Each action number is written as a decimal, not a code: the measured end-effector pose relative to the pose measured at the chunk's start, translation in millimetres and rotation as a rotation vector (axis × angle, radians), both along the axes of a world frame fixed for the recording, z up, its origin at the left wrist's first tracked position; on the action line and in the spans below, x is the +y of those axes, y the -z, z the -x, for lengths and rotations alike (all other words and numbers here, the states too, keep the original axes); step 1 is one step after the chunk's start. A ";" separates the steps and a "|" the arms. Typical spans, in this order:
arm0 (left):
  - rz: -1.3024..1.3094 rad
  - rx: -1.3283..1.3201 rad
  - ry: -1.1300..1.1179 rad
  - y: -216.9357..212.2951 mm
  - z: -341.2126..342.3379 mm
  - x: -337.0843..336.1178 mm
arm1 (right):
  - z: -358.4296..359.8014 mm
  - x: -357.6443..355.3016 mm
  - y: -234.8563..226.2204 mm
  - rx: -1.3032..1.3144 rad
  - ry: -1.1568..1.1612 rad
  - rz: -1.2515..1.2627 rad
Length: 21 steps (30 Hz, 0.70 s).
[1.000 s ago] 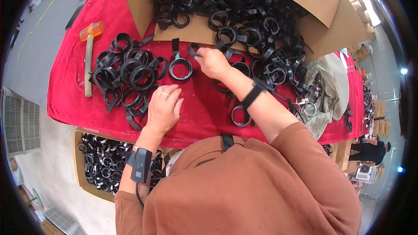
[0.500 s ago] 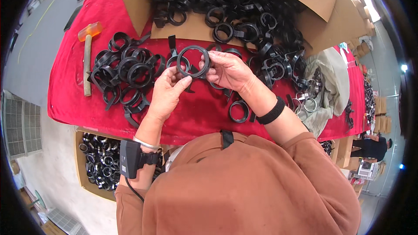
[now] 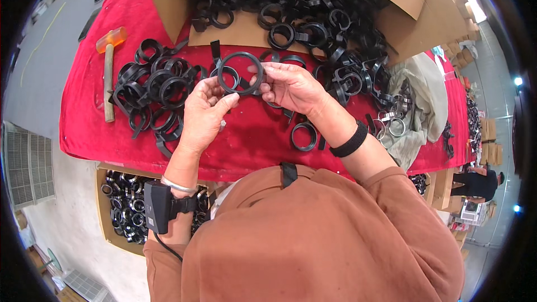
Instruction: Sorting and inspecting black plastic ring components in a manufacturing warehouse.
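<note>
Between my hands, above the red-covered table, a round black ring (image 3: 239,55) is held up with its opening facing me. My left hand (image 3: 202,114) pinches its lower left edge between thumb and fingers. The right side of the ring is gripped by my right hand (image 3: 295,90), whose fingertips show partly through the opening. Just behind the held ring lies another black ring with an upright flat tab (image 3: 215,50), partly covered by my left hand. A heap of black ring clamps (image 3: 173,90) lies left of my hands. A single black ring (image 3: 293,136) rests below my right hand.
A mallet (image 3: 109,89) with an orange head lies at the left. A large cardboard box (image 3: 224,32) of black rings lies open at the back, spilling rightward. Grey cloth (image 3: 428,98) and metal rings (image 3: 397,127) sit right. Another box (image 3: 103,204) stands below the table. A person (image 3: 478,184) stands far right.
Both hands and the held ring have shifted slightly left and up. The ring is turned a little, and both hands keep hold of it. The whole view has also shifted slightly.
</note>
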State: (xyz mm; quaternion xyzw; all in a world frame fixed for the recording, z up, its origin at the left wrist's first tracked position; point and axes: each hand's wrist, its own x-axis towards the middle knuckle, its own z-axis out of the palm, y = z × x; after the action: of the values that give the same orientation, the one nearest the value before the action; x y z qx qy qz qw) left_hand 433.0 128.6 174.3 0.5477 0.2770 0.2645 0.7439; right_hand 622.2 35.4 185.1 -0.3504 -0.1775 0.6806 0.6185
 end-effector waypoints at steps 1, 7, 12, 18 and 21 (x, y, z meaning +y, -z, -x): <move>0.005 -0.006 -0.006 2.0 0.8 -0.6 | 1.4 -0.1 -1.6 0.003 0.003 -0.008; 0.021 -0.036 -0.030 3.1 -3.3 -6.1 | 8.6 -2.7 -5.8 -0.165 0.057 0.046; -0.162 0.058 -0.104 8.2 -0.2 4.2 | 10.7 2.2 -8.8 -0.817 0.169 0.237; -1.559 0.657 -0.560 -17.3 25.7 50.8 | -9.4 -27.4 4.3 -1.935 -0.007 0.062; -1.412 0.432 -0.302 -16.0 13.5 33.2 | -4.1 -45.8 37.0 -2.323 -0.332 0.033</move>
State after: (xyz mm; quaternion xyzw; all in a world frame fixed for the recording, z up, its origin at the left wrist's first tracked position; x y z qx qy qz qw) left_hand 419.5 161.8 190.3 0.8900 0.2535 0.3652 0.1010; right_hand 626.2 -10.4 148.0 -0.7417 -0.6700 0.0268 -0.0158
